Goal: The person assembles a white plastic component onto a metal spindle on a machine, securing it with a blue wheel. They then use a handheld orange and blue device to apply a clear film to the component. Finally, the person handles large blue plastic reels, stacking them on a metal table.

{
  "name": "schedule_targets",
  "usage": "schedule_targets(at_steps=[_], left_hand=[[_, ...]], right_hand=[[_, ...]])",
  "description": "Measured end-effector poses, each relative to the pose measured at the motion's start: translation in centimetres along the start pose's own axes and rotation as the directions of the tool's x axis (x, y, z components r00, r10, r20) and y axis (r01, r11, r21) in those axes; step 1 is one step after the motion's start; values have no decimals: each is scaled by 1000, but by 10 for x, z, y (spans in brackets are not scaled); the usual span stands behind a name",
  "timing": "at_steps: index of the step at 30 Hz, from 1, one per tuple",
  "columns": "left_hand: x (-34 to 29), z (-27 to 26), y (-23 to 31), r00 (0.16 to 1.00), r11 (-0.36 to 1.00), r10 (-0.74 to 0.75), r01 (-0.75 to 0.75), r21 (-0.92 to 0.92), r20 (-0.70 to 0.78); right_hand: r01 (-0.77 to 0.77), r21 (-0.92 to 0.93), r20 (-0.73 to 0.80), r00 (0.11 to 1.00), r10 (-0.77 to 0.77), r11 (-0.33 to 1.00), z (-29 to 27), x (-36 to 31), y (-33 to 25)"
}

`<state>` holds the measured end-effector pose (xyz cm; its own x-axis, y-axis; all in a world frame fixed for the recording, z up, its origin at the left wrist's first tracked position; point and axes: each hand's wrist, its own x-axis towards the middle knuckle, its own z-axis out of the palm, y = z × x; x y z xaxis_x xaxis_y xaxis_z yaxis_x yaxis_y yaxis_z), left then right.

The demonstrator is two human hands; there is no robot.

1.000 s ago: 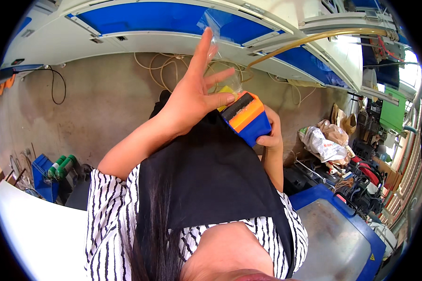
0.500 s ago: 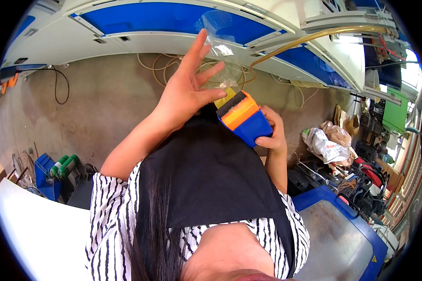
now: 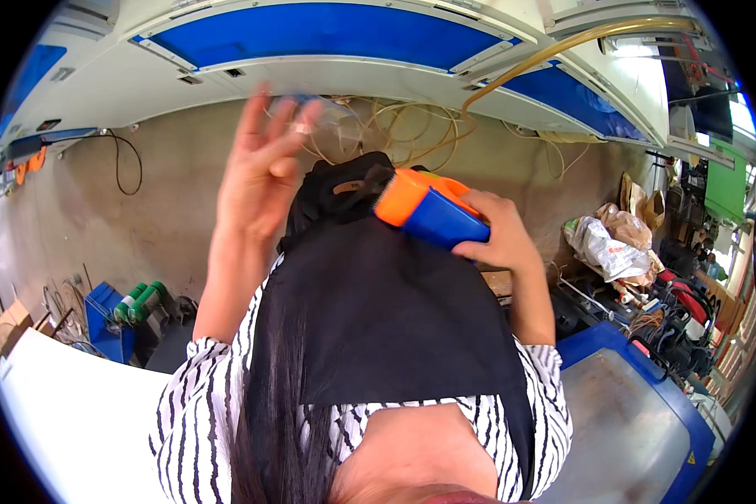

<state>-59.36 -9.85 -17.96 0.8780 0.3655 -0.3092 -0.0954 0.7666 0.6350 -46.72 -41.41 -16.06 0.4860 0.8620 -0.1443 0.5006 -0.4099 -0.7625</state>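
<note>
My right hand is closed around the blue body of an orange-and-blue hand-held tape dispenser. Its orange end, with a fine toothed edge, points left over my black apron. Up and to the left, my left hand is raised and smeared by motion. Crumpled clear film, which looks like tape, trails from its fingertips toward the right. The exact grip on the film is blurred. A dark bunched cloth lies just left of the dispenser.
White machine cabinets with blue panels run along the far side. Coiled hoses lie on the concrete floor. Plastic bags and cluttered gear stand at right, above a blue-rimmed case. A white surface is at lower left.
My left hand has moved left, away from the dispenser, with the clear film trailing from it. The dispenser has turned, so its orange end now points left.
</note>
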Motion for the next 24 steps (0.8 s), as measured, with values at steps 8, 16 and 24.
schedule_targets(at_steps=[8,16,24], left_hand=[[15,-6,-35,997,949,72,-62,308,-20],[27,-1,-55,945,990,-113,82,115,307],[17,-14,-34,912,958,-286,264,113,293]], right_hand=[[-72,216,-105,990,96,974,23,-5,11],[-28,187,-77,996,44,982,29,13,3],[-133,197,18,991,132,971,39,16,-7]])
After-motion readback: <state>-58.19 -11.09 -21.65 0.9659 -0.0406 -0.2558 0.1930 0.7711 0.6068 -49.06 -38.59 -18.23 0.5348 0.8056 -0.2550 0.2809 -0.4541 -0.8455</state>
